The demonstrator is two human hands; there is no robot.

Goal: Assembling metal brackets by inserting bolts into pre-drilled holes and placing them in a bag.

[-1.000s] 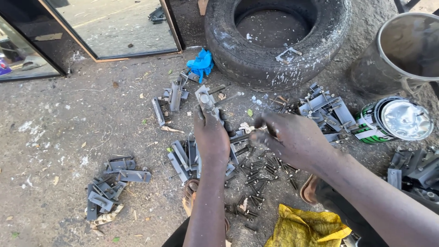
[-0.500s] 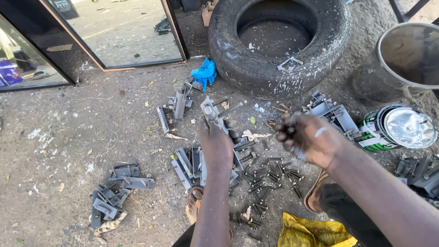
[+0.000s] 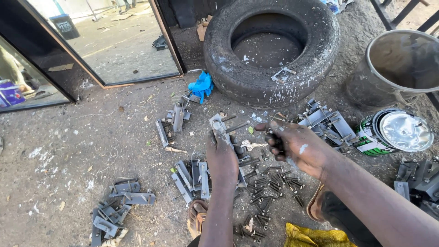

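A grey metal bracket point(image 3: 220, 129) is gripped in the left hand point(image 3: 222, 158), held upright above the dirt with a bolt point(image 3: 237, 126) sticking out of it to the right. The right hand point(image 3: 296, 145) is closed loosely around something small and dark (probably a bolt or nut, though it is too hidden by the fingers to be told for sure) and is held just right of the bracket, apart from it.

A slip is judged the likeliest trouble: the bracket is pinched only at its lower end, so it could twist or drop if the right hand pushes on it off-centre. A small part let fall here would be hard to pick out again, since a scatter of dark bolts point(image 3: 270, 183) lies on the ground directly beneath and between both hands.

More brackets point(image 3: 192, 176) lie just left of the left wrist, and another pile point(image 3: 116, 212) sits well apart at the near left. A worn tyre point(image 3: 272, 48) lies at the far side, with a dented tin can point(image 3: 393, 132) to the right of the right hand.
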